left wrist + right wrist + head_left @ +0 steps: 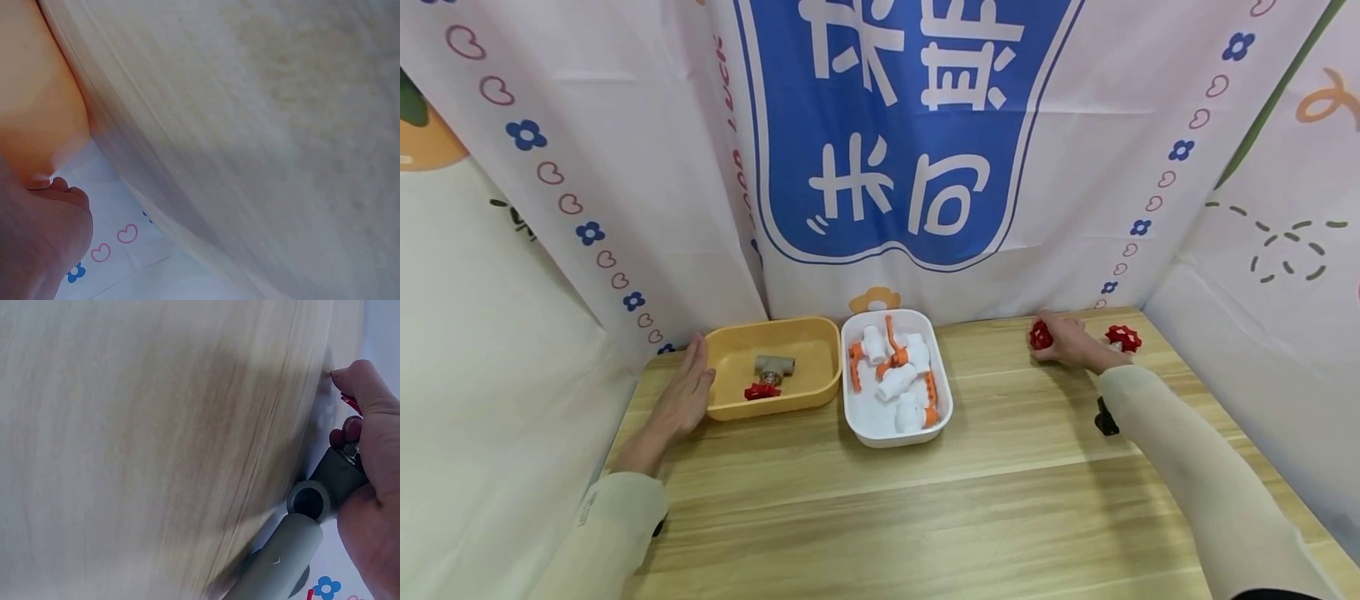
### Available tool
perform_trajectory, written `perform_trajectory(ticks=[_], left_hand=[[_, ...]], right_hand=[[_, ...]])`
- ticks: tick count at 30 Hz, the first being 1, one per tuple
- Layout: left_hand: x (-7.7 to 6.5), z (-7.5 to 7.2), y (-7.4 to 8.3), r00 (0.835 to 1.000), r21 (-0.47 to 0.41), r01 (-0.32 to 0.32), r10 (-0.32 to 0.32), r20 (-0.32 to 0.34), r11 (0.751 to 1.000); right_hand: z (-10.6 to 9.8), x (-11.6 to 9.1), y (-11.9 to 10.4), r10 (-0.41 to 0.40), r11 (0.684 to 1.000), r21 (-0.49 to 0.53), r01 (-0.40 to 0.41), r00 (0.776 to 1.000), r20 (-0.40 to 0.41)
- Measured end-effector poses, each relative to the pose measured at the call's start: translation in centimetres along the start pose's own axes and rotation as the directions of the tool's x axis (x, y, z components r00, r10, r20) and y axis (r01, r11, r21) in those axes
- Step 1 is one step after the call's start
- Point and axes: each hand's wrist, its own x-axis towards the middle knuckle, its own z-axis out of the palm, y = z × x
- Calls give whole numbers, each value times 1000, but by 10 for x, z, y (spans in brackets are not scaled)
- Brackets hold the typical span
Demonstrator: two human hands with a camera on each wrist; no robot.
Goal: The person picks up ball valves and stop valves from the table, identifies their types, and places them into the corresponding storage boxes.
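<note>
My left hand [679, 393] lies with straight fingers along the left side of a yellow tray [805, 402]. Inside that tray is a grey tee-shaped stop valve [773, 368] with a red handwheel. At the back right of the table, my right hand [1066, 342] grips another valve by its red handwheel [1041, 335]. In the right wrist view, its grey body [334, 478] shows beside the fingers, close over the wood. A further grey valve [275, 553] lies nearer that camera; its red handwheel [1123, 337] shows right of my hand in the head view.
A white tray [891, 440] stands against the yellow tray's right side. It holds several white ball valves [897, 382] with orange lever handles. A printed cloth [692, 208] hangs behind the wooden table [880, 517] and along both sides.
</note>
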Motion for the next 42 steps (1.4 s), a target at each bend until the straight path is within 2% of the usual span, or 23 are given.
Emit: perform_trajectory(ticks=[16,25,37,42], left_hand=[[1,0,2,1000,-11,21,-21,12,1000],[2,0,0,1000,4,15,-15,11,1000],[3,-1,-1,1000,2,13,-13,13,1000],[3,-1,-2,1000,2,10,-10,16,1000]], right_hand=[[2,-1,-4,-14,1000,-4,14,1000,11],[-2,-1,-13,-39,999,-5,38,998,-42],[-12,-3,-26,8,1000,15,-7,1000,-21],[-16,-5,-32,-12,1000,9,13,1000,-23]])
